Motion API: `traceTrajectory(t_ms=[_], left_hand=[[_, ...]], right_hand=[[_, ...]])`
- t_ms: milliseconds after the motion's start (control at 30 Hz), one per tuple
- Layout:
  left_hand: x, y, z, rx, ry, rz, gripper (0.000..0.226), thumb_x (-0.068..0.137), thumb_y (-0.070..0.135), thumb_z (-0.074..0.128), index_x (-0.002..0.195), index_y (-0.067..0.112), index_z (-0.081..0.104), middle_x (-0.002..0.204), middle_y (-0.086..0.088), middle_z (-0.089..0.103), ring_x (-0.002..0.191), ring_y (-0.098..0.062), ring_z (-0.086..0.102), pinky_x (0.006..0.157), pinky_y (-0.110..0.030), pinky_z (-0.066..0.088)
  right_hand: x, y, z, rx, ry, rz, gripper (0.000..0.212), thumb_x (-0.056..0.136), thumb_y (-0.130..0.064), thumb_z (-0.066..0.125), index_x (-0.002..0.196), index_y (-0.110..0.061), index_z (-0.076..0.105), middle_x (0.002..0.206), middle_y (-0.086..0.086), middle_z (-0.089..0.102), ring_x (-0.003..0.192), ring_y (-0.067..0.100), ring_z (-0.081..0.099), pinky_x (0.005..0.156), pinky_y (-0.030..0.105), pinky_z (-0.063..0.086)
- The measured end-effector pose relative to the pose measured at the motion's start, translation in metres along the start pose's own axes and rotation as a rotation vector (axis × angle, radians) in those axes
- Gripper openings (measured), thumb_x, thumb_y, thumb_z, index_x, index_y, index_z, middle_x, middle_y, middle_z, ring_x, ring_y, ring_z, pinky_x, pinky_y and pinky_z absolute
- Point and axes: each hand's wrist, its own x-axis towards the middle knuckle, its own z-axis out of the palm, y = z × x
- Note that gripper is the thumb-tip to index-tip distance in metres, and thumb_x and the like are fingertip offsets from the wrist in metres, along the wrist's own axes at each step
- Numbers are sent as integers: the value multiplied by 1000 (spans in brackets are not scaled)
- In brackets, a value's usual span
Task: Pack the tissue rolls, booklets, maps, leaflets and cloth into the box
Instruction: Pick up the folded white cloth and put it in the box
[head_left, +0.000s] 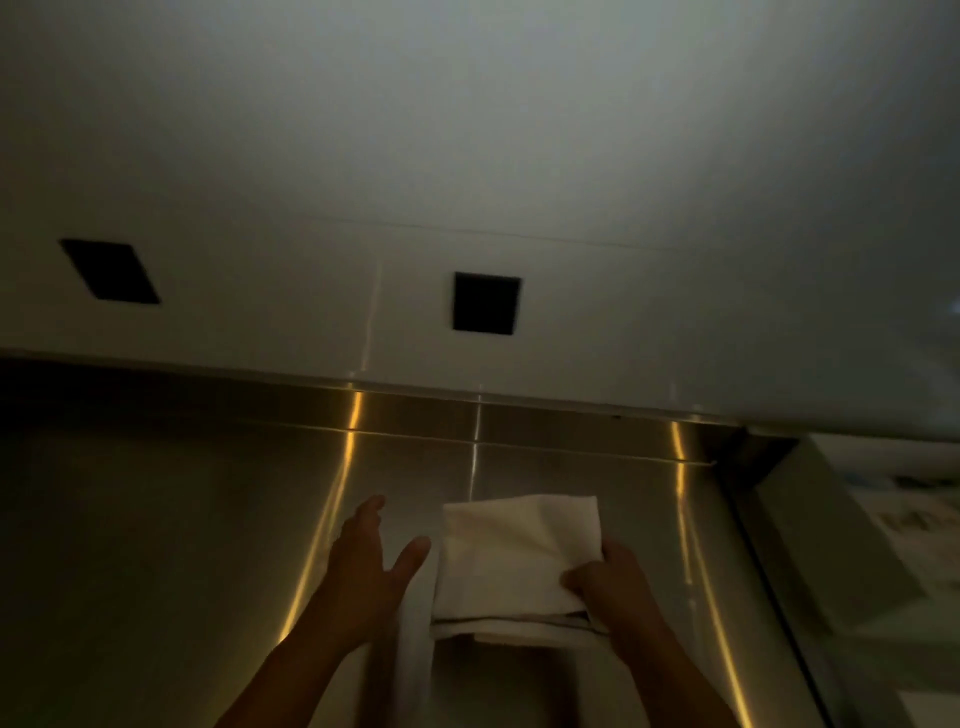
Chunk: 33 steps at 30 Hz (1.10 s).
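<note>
A folded white cloth (514, 556) is held above a steel counter (182, 545), low in the middle of the view. My right hand (608, 582) grips the cloth's right edge, thumb on top. Just left of the cloth, my left hand (371, 561) is open with fingers spread, close to it but not holding it. A strip of the cloth hangs down below the fold. No box, tissue rolls, booklets or maps are clearly visible.
A white wall (467, 182) with two dark square openings (485, 303) rises behind the counter. At the right, past the counter's edge, lies a pale surface with blurred printed sheets (904, 519). The scene is dim.
</note>
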Motion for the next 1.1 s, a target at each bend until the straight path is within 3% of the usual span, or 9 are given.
traceTrajectory(t_ms=[167, 333, 433, 567, 667, 833, 1000, 1100], left_hand=[[-28, 40, 47, -34, -63, 11, 76, 82, 39, 65, 144, 20, 25, 146, -11, 38, 130, -26, 42, 106, -43, 38], [-37, 50, 82, -72, -148, 63, 75, 80, 42, 66, 140, 19, 28, 140, -12, 44, 123, -24, 46, 104, -40, 40], [-44, 54, 101, -106, -172, 49, 78, 78, 46, 67, 140, 22, 27, 141, -9, 44, 121, -22, 48, 101, -40, 41], [-63, 65, 126, -128, -214, 67, 79, 78, 48, 67, 141, 24, 26, 142, -11, 42, 124, -25, 47, 102, -41, 42], [-77, 80, 139, -115, -235, 99, 79, 78, 48, 65, 142, 25, 24, 143, -8, 39, 126, -22, 45, 104, -40, 40], [-90, 112, 168, -98, -192, 140, 80, 78, 49, 65, 143, 25, 23, 144, -7, 38, 128, -21, 43, 105, -39, 39], [-118, 162, 234, -107, -151, 150, 77, 79, 48, 65, 141, 25, 26, 142, -6, 39, 125, -21, 44, 104, -40, 39], [-134, 189, 280, -105, -163, 150, 74, 80, 46, 65, 140, 25, 27, 140, -6, 41, 124, -20, 44, 105, -40, 38]], right_hand=[[-21, 7, -71, 77, 35, 4, 35, 66, 11, 58, 77, -21, 65, 74, 4, 69, 69, 22, 66, 53, 26, 49], [-44, 18, -106, 79, 105, -7, 41, 65, 14, 59, 87, -20, 65, 77, 5, 70, 74, 25, 66, 62, 30, 52], [-55, 22, -124, 57, 132, -20, 43, 66, 12, 60, 91, -23, 63, 78, -1, 68, 74, 19, 64, 56, 26, 49], [-61, 27, -158, 67, 163, 3, 48, 69, 11, 60, 109, -15, 62, 92, 10, 68, 86, 29, 64, 67, 33, 52], [-60, 33, -188, 67, 194, -2, 47, 69, 9, 62, 111, -12, 62, 89, 9, 66, 85, 28, 62, 64, 31, 49], [-49, 47, -241, 82, 190, 18, 48, 71, 9, 63, 117, -3, 59, 88, 11, 65, 85, 30, 61, 80, 43, 53], [-41, 58, -324, 114, 141, -36, 39, 71, 8, 63, 104, -12, 59, 87, 6, 62, 83, 25, 58, 66, 35, 49], [-33, 67, -384, 122, 132, -57, 39, 67, 4, 66, 101, -12, 59, 89, 12, 64, 86, 30, 60, 65, 33, 49]])
